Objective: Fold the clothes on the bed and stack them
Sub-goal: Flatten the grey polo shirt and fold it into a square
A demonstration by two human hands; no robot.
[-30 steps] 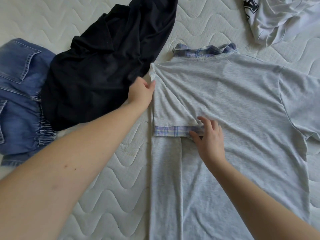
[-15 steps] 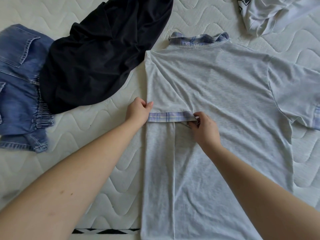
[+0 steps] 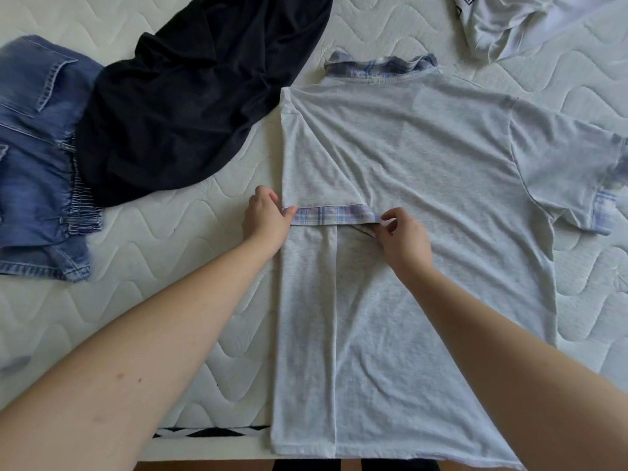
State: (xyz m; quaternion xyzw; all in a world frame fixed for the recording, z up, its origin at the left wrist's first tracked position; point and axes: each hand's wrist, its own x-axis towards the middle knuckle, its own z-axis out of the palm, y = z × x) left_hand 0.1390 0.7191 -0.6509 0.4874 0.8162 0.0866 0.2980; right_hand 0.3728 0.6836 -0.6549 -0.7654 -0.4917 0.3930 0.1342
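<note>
Quilted white mattress carries the grey shirt (image 3: 424, 164) along the bed's near edge. Left hand (image 3: 266, 219) and right hand (image 3: 404, 237) — apart — each pinch an end of the folded-in plaid cuff (image 3: 334, 215). Uneven tugging could skew the fold; the hem overhanging the edge may slide off.

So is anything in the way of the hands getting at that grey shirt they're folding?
Nothing visible. The left hand and the right hand already pinch the two ends of the plaid cuff of the grey shirt. The black garment lies apart, to the left.
</note>
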